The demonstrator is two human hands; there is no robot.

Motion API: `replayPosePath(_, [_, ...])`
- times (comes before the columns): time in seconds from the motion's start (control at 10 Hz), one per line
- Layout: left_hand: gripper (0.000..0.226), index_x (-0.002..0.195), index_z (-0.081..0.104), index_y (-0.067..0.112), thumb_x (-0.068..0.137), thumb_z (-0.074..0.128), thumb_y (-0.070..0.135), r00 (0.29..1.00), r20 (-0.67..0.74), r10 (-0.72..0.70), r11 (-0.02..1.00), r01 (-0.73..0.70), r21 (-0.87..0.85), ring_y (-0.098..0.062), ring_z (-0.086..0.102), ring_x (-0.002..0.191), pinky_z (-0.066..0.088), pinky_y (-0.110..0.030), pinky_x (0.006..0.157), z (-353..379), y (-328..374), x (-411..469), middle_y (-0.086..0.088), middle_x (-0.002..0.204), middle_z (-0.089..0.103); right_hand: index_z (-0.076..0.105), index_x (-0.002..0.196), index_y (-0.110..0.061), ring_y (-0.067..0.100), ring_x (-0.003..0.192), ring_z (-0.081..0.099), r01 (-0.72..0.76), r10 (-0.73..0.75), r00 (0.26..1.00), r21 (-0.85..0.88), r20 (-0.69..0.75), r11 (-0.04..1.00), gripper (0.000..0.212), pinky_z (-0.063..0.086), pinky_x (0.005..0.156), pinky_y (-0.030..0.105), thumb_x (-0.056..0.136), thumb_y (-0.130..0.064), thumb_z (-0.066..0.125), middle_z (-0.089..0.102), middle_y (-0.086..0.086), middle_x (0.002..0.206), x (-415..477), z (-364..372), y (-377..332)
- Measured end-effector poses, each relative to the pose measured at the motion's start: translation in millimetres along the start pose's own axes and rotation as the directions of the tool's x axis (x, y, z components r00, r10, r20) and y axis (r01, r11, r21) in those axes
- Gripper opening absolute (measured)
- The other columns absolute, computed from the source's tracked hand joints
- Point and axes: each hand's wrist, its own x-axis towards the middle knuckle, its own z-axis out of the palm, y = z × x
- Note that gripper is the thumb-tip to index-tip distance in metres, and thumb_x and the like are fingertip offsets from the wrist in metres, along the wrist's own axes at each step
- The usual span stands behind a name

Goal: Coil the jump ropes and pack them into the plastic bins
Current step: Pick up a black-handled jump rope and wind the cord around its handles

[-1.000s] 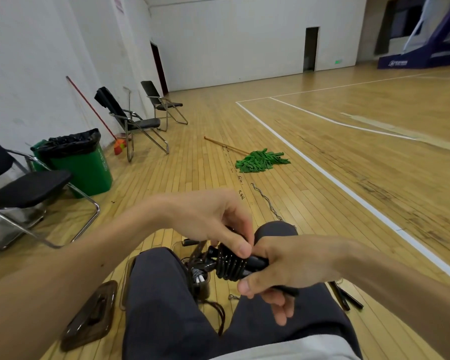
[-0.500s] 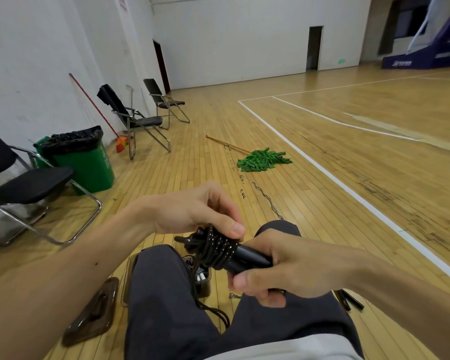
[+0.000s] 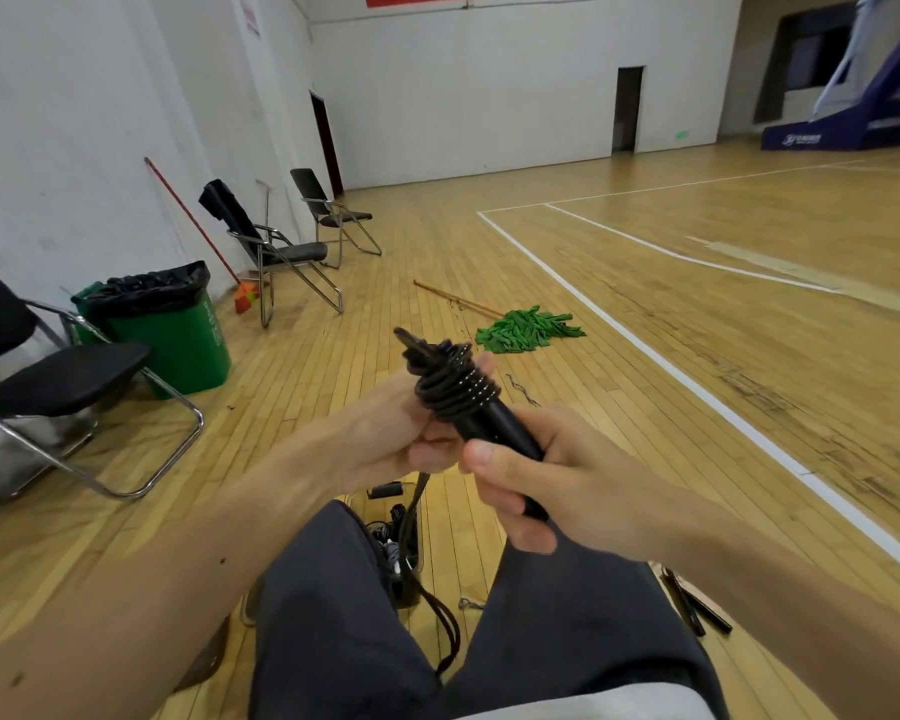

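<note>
The one black coiled jump rope (image 3: 458, 392) has risen higher; the right hand (image 3: 557, 485) grips its handles, the left hand (image 3: 391, 433) clasps the coils.

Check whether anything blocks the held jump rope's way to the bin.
Nothing visible does. The jump rope is held above the bin between the legs; only its own loose tail hangs toward it.

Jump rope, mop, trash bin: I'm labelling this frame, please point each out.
Jump rope (image 3: 455, 392): head view, the wound coils.
Mop (image 3: 526, 331): head view, green strands.
Trash bin (image 3: 178, 340): head view, green side wall.
</note>
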Motion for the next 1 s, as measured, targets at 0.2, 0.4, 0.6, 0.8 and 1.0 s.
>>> replayPosePath(0.2, [0.034, 0.078, 0.076, 0.02, 0.095, 0.048, 0.025, 0.986, -0.156, 0.058, 0.993, -0.041, 0.11, -0.005, 0.029, 0.036, 0.018, -0.02, 0.04, 36.6, 10.4, -9.0, 0.004, 0.048, 0.036, 0.056, 0.091, -0.008, 0.012, 0.043, 0.04, -0.013, 0.022, 0.987, 0.054, -0.159, 0.998, 0.016, 0.039, 0.044, 0.022, 0.1, -0.021, 0.054, 0.049, 0.003, 0.062, 4.1, -4.5, 4.6])
replayPosePath(0.4, [0.032, 0.112, 0.065, 0.007, 0.106, 0.04, 0.027, 0.979, -0.177, 0.098, 0.984, -0.069, 0.161, -0.007, 0.03, 0.037, 0.024, -0.018, 0.036, 30.0, 3.8, -3.1, 0.003, 0.051, 0.036, 0.055, 0.086, -0.005, 0.018, 0.046, 0.048, -0.022, 0.001, 0.958, -0.072, -0.286, 0.997, 0.022, 0.042, 0.05, 0.028, 0.103, -0.019, 0.054, 0.056, 0.003, 0.063, 7.4, -11.9, 18.0])
replayPosePath(0.6, [0.034, 0.119, 0.066, 0.013, 0.107, 0.04, 0.032, 0.985, -0.164, 0.058, 0.957, -0.008, 0.29, -0.011, 0.035, 0.042, 0.027, -0.024, 0.043, 30.5, 0.4, -4.8, 0.0, 0.056, 0.042, 0.052, 0.089, 0.006, 0.017, 0.046, 0.048, -0.051, 0.007, 0.931, -0.11, -0.365, 0.993, 0.028, 0.042, 0.05, 0.028, 0.103, -0.018, 0.055, 0.051, 0.0, 0.062, 9.4, -20.6, 33.7])
replayPosePath(0.8, [0.039, 0.087, 0.066, 0.012, 0.107, 0.04, 0.034, 0.976, -0.187, 0.11, 0.753, 0.041, 0.657, -0.01, 0.034, 0.046, 0.033, -0.022, 0.05, 22.8, -10.8, -10.1, -0.002, 0.055, 0.04, 0.047, 0.08, -0.007, 0.018, 0.047, 0.042, -0.125, 0.073, 0.831, -0.057, -0.551, 0.991, 0.028, 0.038, 0.048, 0.028, 0.104, -0.019, 0.055, 0.044, 0.002, 0.059, 4.3, -46.7, 39.1])
replayPosePath(1.0, [0.032, 0.079, 0.059, 0.026, 0.103, 0.046, 0.044, 0.952, -0.051, 0.302, 0.247, -0.027, 0.969, -0.007, 0.049, 0.054, 0.042, -0.028, 0.056, 26.3, -12.4, -12.5, 0.007, 0.062, 0.055, 0.044, 0.073, -0.008, 0.018, 0.045, 0.039, -0.233, 0.171, 0.822, -0.047, -0.543, 0.971, 0.034, 0.036, 0.046, 0.028, 0.103, -0.018, 0.057, 0.043, 0.001, 0.057, 3.1, -52.0, 58.6])
